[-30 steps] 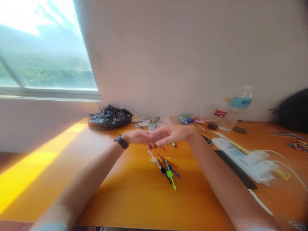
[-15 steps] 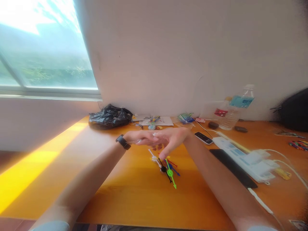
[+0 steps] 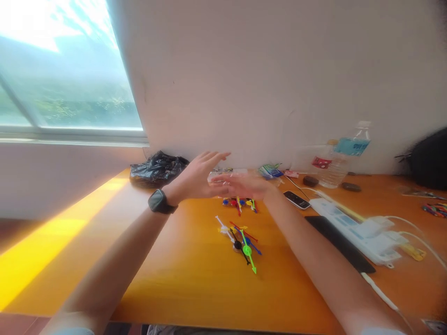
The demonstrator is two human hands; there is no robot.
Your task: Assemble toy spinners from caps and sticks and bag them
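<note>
Several plastic arrow spinners [image 3: 247, 250], in green, black, white, blue and red, lie in a loose cluster on the wooden table [image 3: 188, 288]. A second group of coloured arrow spinners [image 3: 240, 203] shows just below my right hand, partly covered by it. My left hand [image 3: 197, 177], with a dark watch [image 3: 158, 201] on its wrist, is raised over the table with fingers stretched out and apart. My right hand [image 3: 251, 185] reaches leftward close beside it, its fingers smeared by motion. Shiny clear material shows between the hands; whether either touches it I cannot make out.
A black plastic bag [image 3: 159, 170] rests at the back left. To the right are a small remote-like device [image 3: 296, 200], a black flat slab [image 3: 338, 244], a white power strip [image 3: 352, 232] with cables and a clear bottle [image 3: 331, 170]. Coloured pieces [image 3: 435, 209] lie far right.
My left hand has lifted up and away from my right, its fingers spreading. My right hand has drawn back and up from the near cluster, uncovering the second group of arrow spinners.
</note>
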